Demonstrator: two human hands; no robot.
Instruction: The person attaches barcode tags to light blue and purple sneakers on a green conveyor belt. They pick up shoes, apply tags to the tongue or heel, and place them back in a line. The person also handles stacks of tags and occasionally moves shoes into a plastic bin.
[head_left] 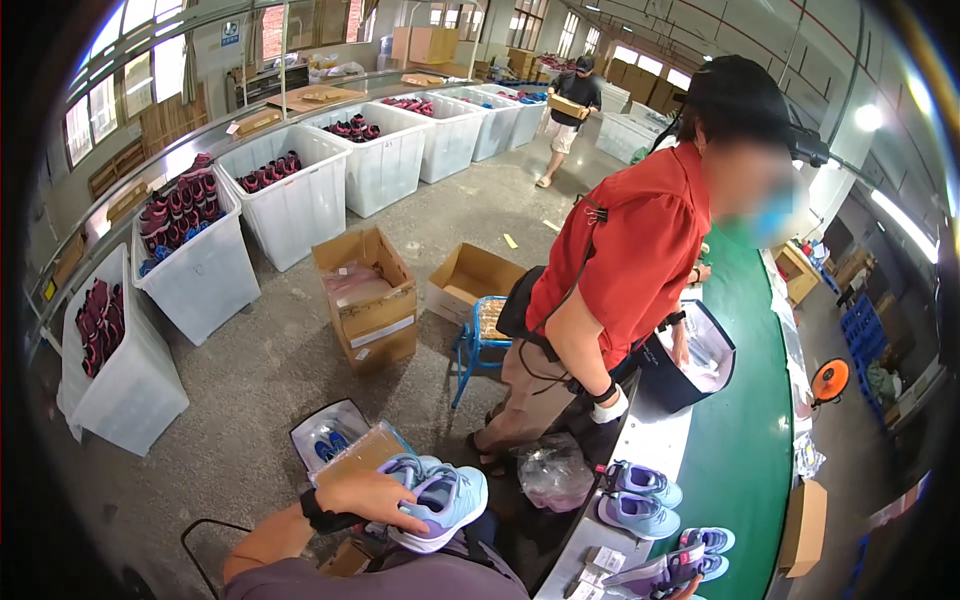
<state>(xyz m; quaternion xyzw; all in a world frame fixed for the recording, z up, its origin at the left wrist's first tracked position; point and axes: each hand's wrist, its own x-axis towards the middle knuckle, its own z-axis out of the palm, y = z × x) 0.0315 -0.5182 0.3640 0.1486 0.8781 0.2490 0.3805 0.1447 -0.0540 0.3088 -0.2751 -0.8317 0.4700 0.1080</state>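
Two lavender-blue sneakers [455, 500], left grip [368, 495] around at least one; four-plus others [640, 515] rightward; right grip [690, 592] unclear.

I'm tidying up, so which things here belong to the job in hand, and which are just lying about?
In use, it seems:
- lavender-and-blue sneakers in the left hand
- similar pair on the metal ledge

Apparently just lying about:
- clear plastic bag
- orange fan
- blue-framed stool
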